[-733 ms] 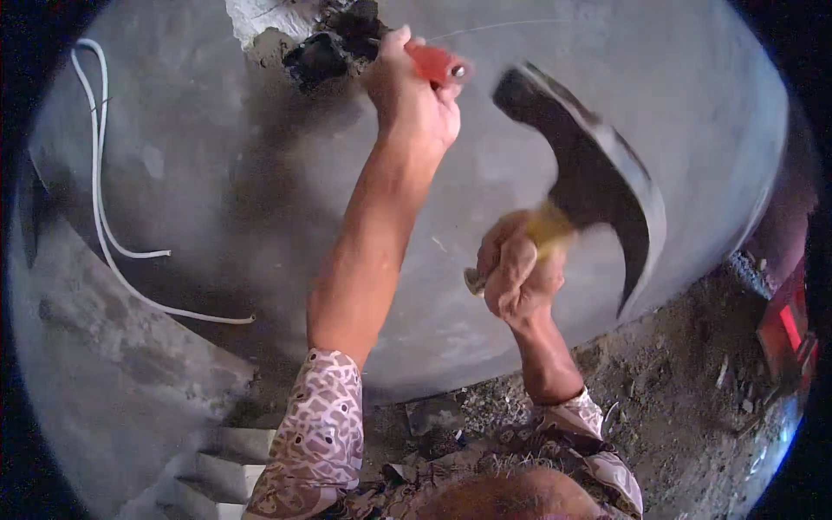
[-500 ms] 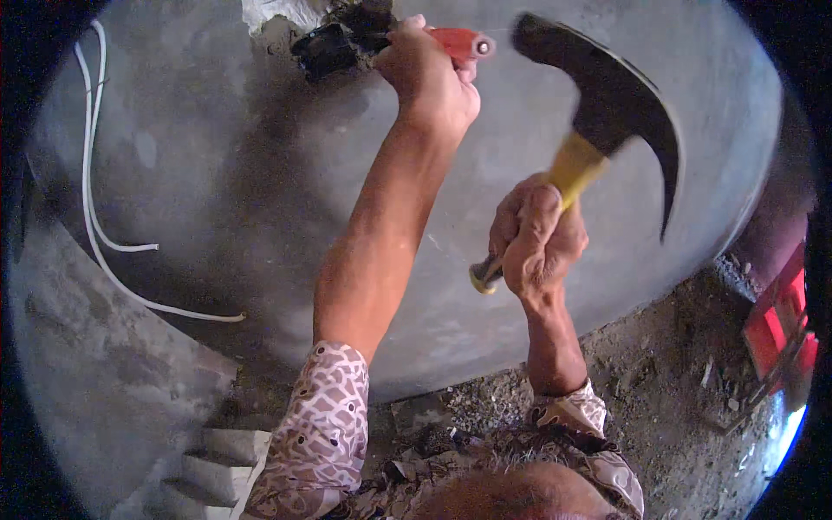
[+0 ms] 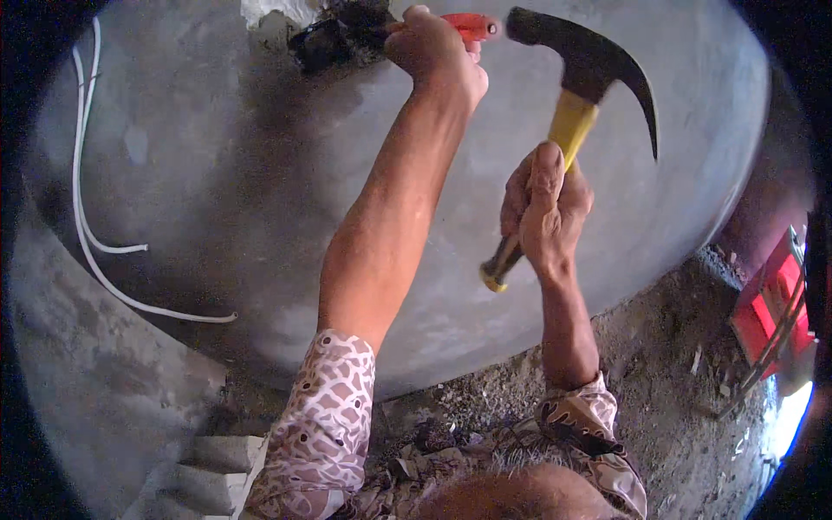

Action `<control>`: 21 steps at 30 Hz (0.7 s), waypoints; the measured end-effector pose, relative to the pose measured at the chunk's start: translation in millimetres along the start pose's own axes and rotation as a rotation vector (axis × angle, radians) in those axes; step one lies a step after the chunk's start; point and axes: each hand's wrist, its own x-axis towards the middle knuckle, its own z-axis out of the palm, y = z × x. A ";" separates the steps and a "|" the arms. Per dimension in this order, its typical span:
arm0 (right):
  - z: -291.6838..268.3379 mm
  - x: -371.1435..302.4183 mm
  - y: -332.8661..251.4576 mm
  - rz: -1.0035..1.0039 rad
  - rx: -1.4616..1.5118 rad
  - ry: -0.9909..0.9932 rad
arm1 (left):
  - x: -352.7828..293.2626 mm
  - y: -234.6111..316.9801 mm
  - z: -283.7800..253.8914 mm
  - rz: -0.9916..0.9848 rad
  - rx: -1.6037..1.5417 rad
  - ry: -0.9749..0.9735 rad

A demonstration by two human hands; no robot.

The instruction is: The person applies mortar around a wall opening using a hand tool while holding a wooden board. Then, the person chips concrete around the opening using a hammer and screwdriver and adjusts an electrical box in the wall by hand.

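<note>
My left hand [image 3: 438,56] is wrapped round a red-handled chisel [image 3: 468,27], whose round butt with a metal core faces right. Its tip points toward a dark broken hole [image 3: 334,39] in the grey plastered wall [image 3: 286,173]; the tip itself is hidden. My right hand [image 3: 548,208] grips the yellow handle of a hammer [image 3: 598,61] with a dark head, one end blunt, the other a long curved claw. The hammer's blunt face is right beside the chisel's butt, with a slight gap between them.
Two white cables [image 3: 82,173] hang down the wall at the left. A stack of pale blocks [image 3: 208,472] stands at the lower left. Rubble [image 3: 485,390] lies along the wall's foot. A red object [image 3: 771,303] stands at the far right.
The hammer has swung left and up, bringing its blunt face closer to the chisel's butt. My left hand keeps its hold on the chisel, and the view has shifted slightly.
</note>
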 end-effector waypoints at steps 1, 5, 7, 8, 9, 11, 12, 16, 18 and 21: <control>-1.3 1.7 0.0 0.000 0.000 0.002 | 5.0 -1.8 -7.6 0.004 0.152 -0.129; -10.6 10.0 1.1 0.143 -0.105 -0.035 | 16.4 -14.7 0.2 0.093 0.067 -0.003; -18.4 9.6 1.1 0.133 -0.030 -0.068 | 13.5 -19.3 9.2 0.066 -0.042 -0.034; -20.5 5.6 2.0 0.161 -0.001 -0.038 | 11.7 -19.8 12.8 0.043 -0.156 -0.063; -23.0 1.5 1.2 0.162 0.002 -0.035 | 10.7 -18.0 14.1 0.043 -0.153 -0.065; -30.6 -10.9 -0.6 0.136 0.049 0.014 | 14.5 -21.4 13.2 0.072 0.036 -0.018; -31.7 -16.5 -4.0 0.144 0.070 0.031 | 14.6 -25.1 13.3 0.065 0.040 -0.017; -27.1 -38.0 -9.8 0.079 0.115 0.035 | 16.0 -27.0 -12.8 0.145 0.021 -0.062; -35.1 -45.6 -11.2 0.008 0.067 0.041 | -9.9 -29.2 -29.0 0.039 0.136 -0.112; -33.6 -56.5 -15.0 -0.076 0.068 0.013 | -29.0 -27.5 -44.3 0.004 0.248 -0.169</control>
